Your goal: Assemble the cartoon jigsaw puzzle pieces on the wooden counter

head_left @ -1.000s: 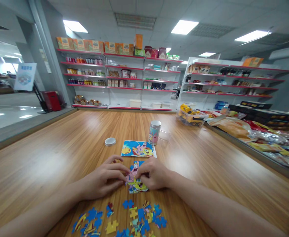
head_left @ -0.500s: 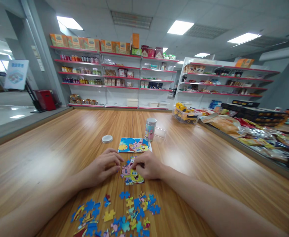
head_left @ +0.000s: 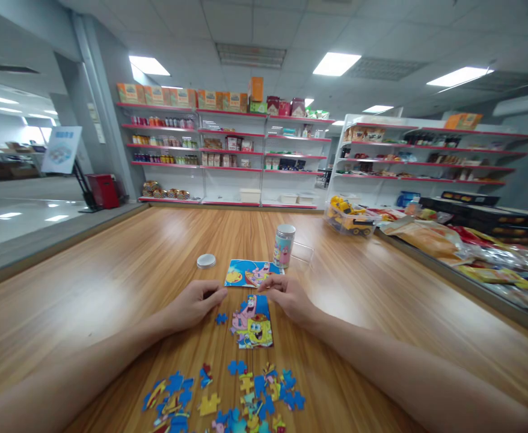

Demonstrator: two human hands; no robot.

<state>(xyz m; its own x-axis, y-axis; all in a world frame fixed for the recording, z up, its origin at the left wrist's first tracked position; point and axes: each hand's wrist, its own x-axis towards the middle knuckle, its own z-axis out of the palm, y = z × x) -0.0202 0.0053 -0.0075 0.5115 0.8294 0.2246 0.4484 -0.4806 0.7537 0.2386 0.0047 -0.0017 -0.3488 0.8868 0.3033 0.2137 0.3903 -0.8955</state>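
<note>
My left hand point(head_left: 201, 304) rests on the table left of the puzzle, its fingers curled in and thumb tip close against them; nothing shows between them. A loose blue puzzle piece point(head_left: 221, 319) lies just below it. My right hand point(head_left: 288, 296) is at the upper right corner of the partly joined cartoon puzzle point(head_left: 254, 325), its fingers bent and slightly apart, and I see no piece in them. Its fingertips lie over the lower right edge of the picture card point(head_left: 246, 273). Loose puzzle pieces point(head_left: 208, 404) in blue, yellow and other colours are spread nearest me.
A cartoon-printed can point(head_left: 284, 246) stands behind the card, with a clear frame-like object point(head_left: 303, 252) beside it. The round white lid point(head_left: 206, 261) lies to the left. Further back are a clear bin of yellow toy trucks point(head_left: 352, 219), packaged goods point(head_left: 448, 246) and stocked shelves point(head_left: 232, 150).
My right hand has drawn off the joined puzzle toward its upper right, uncovering a blue part there. My left hand has moved away leftward, its fingers more curled, and a blue piece now shows below it.
</note>
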